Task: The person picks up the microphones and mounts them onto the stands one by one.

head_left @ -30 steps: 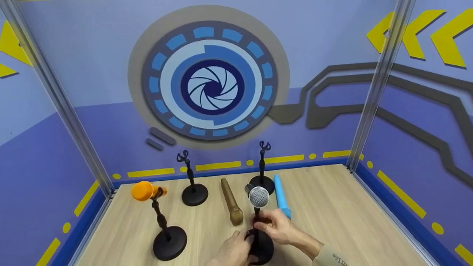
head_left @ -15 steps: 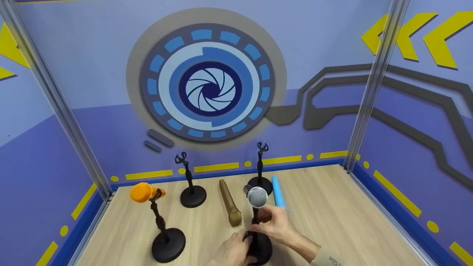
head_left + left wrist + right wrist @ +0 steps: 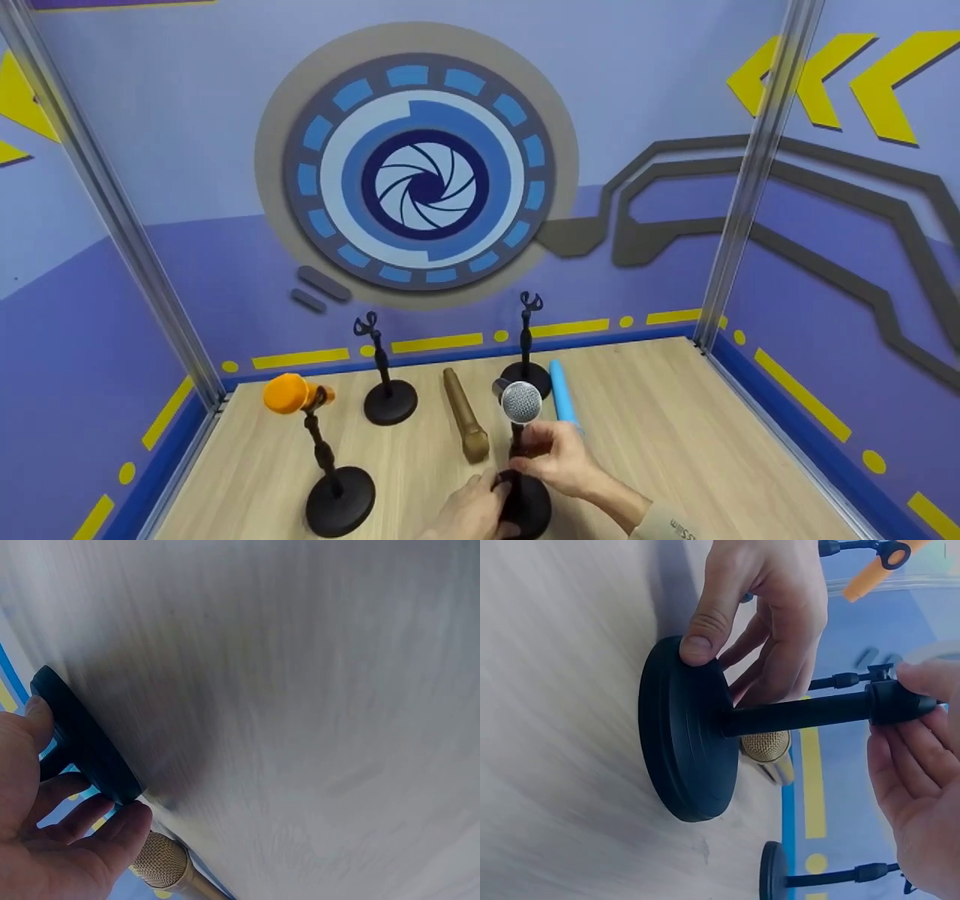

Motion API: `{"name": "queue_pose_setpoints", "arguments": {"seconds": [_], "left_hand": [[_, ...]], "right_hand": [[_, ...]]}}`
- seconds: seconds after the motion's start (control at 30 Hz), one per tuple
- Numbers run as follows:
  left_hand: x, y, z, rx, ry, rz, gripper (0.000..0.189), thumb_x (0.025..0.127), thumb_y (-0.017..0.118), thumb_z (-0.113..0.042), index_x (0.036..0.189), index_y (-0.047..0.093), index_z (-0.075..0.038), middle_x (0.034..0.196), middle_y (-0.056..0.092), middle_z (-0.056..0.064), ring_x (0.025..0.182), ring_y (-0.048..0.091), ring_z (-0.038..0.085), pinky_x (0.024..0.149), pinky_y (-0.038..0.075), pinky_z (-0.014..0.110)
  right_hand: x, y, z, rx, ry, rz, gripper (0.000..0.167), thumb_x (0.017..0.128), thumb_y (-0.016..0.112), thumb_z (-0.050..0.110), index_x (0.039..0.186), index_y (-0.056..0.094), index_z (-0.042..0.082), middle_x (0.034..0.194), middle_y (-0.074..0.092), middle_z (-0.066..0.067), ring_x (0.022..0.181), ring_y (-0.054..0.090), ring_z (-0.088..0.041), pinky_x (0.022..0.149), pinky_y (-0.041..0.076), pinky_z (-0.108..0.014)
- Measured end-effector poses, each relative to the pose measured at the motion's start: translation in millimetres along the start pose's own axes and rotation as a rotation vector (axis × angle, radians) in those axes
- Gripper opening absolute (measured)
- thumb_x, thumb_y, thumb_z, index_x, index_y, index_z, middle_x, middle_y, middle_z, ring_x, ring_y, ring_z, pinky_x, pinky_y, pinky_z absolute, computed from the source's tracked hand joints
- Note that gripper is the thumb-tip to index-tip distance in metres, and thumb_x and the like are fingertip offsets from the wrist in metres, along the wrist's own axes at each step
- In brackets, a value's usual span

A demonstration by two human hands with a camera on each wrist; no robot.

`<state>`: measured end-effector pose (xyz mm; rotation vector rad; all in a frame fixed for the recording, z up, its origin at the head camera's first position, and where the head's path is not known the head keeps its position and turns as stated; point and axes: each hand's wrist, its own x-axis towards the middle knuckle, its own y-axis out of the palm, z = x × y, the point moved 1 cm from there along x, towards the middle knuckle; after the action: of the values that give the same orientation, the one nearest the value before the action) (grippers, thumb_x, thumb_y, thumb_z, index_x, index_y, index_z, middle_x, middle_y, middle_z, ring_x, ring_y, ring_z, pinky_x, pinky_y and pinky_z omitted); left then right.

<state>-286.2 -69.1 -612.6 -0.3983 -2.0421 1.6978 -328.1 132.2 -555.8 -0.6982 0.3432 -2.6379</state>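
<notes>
Microphone stand (image 3: 802,714), upright near the front of the table (image 3: 675,435), is gripped by both hands: the right hand (image 3: 559,457) has thumb and fingers pinched round the collar (image 3: 889,703) of its pole, while the left hand (image 3: 472,506) clasps the rim of the base (image 3: 686,735). A silver microphone (image 3: 521,403) sits on top, its clip hidden.

The work looks about half done: this stand and the front-left stand (image 3: 341,501) carry microphones, the latter an orange microphone (image 3: 287,394). Left over are a brown microphone (image 3: 466,420) and a blue microphone (image 3: 562,394), lying loose, plus the rear-left stand (image 3: 391,403) and rear-right stand (image 3: 534,373), both with bare clips.

The base is a matte black disc with faint concentric ridges; the pole is slim, smooth and cylindrical. Fine mesh covers the silver head; the brown body tapers to its tail. Pale, straight grain runs across the tabletop.
</notes>
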Motion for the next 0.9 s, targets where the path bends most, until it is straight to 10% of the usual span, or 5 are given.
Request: {"name": "queue_pose_setpoints", "arguments": {"seconds": [0.23, 0.5, 0.9], "left_hand": [[0.7, 3.4, 3.2, -0.012, 0.013, -0.013, 0.060, 0.090, 0.089, -0.053, 0.132, 0.078, -0.011, 0.128, 0.070, 0.007, 0.101, 0.071, 0.023, 0.076, 0.061, 0.035], [-0.7, 4.1, 4.0, 0.018, 0.055, -0.058, 0.060, 0.089, 0.090, -0.052, 0.132, 0.079, -0.011, 0.122, 0.071, 0.005, 0.096, 0.069, 0.019, 0.075, 0.059, 0.031], [0.1, 4.6, 3.4, -0.027, -0.002, -0.018, 0.064, 0.089, 0.091, -0.053, 0.136, 0.077, -0.012, 0.126, 0.071, 0.006, 0.104, 0.071, 0.021, 0.083, 0.062, 0.034]], "right_hand": [[0.6, 1.1, -4.1, 0.075, 0.040, 0.045, 0.025, 0.087, 0.083, -0.003, 0.112, 0.080, -0.006, 0.104, 0.084, -0.024, 0.095, 0.081, -0.007, 0.084, 0.065, -0.023], [-3.1, 2.3, -4.7, -0.112, 0.181, -0.087, 0.036, 0.078, 0.103, 0.018, 0.100, 0.078, 0.005, 0.088, 0.083, -0.011, 0.076, 0.074, -0.002, 0.071, 0.061, -0.022], [-6.8, 1.3, -5.0, -0.071, 0.122, -0.023, 0.019, 0.087, 0.095, 0.013, 0.099, 0.082, 0.006, 0.095, 0.085, -0.014, 0.083, 0.078, -0.006, 0.074, 0.062, -0.021]]}}
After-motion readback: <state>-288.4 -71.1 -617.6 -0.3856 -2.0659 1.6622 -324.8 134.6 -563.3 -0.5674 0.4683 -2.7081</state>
